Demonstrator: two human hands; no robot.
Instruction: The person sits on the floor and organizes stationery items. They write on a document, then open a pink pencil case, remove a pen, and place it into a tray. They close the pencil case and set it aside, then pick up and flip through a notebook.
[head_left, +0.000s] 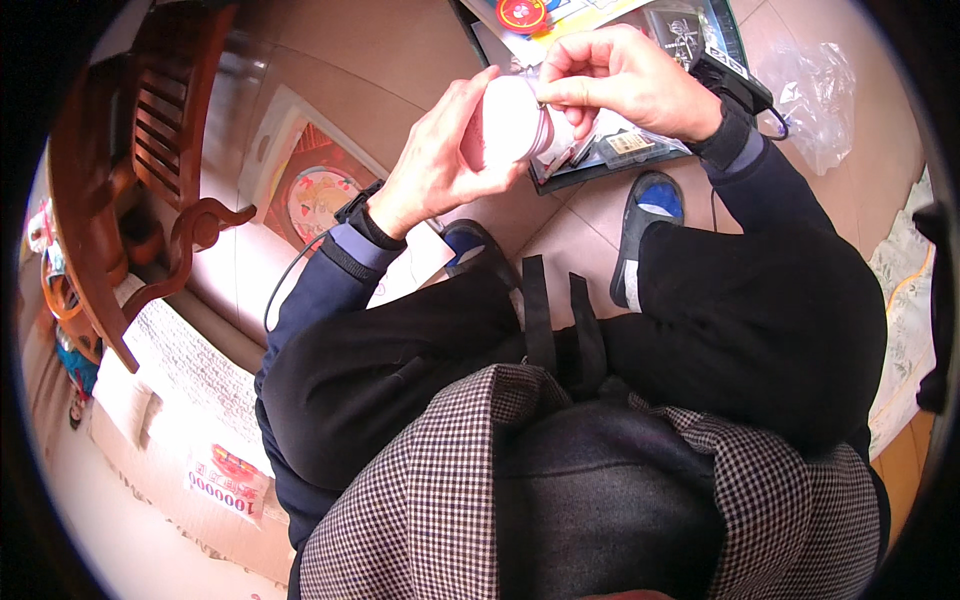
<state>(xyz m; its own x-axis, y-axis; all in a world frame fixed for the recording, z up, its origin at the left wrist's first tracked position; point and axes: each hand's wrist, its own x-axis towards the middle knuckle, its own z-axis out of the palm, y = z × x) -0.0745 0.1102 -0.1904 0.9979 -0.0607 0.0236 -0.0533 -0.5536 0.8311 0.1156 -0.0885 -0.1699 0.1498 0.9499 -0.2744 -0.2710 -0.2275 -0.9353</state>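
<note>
My left hand (442, 150) is wrapped around a pale, round, layered object (510, 120), which looks like a stack of discs or a flat round container. Its face is overexposed, and the palm hides part of its side. At the object's right rim, the thumb and forefinger of my right hand (626, 82) pinch something small, mostly hidden by the fingertips. Both hands are raised above the floor, beyond my knees. Below and behind them stands a dark-edged tray (551, 184) holding a clear plastic case (630, 146) and various small items.
A red round item (522, 13) lies on printed sheets at the tray's far end. To the right is a crumpled clear plastic bag (817, 105). On the left are a wooden chair (169, 150) and a printed picture (315, 195) on the tiles. My slippers (660, 199) flank the tray's near end.
</note>
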